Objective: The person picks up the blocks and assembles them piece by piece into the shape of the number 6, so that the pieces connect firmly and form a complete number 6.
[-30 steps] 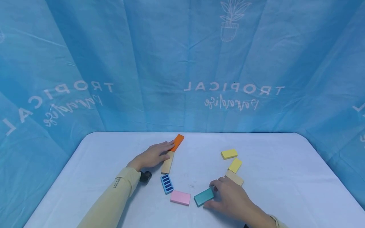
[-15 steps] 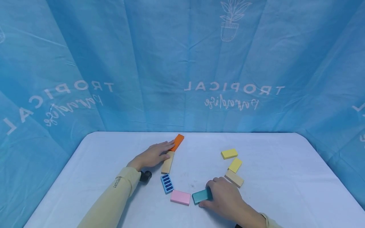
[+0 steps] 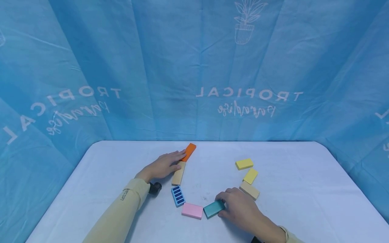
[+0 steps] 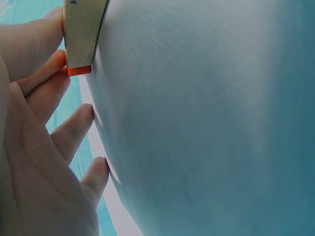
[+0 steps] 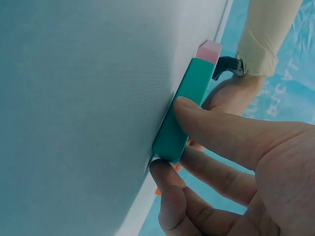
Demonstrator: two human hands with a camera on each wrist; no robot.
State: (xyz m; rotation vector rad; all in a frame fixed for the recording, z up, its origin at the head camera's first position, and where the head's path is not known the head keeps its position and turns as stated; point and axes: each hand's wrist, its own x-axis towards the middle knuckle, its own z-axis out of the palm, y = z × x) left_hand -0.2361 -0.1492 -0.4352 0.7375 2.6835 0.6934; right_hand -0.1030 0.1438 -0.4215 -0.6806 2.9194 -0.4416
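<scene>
In the head view my right hand pinches a teal block by its right end. The right wrist view shows the thumb on one long side and curled fingers at the end. The teal block's left end is right at a pink block. Farther back my left hand lies with fingers extended, its fingertips on an orange block and its thumb by a plain wooden block. In the left wrist view the thumb is against the wooden block.
A light blue block with dark blue bars sits between the wooden and pink blocks. On the right lie two yellow blocks, the farther one apart from the nearer, and a second wooden block. A blue curtain hangs behind the white table.
My right hand has slid the teal block leftward, from a gap away up to the pink block, turning it slightly. The left hand has stayed in place.
</scene>
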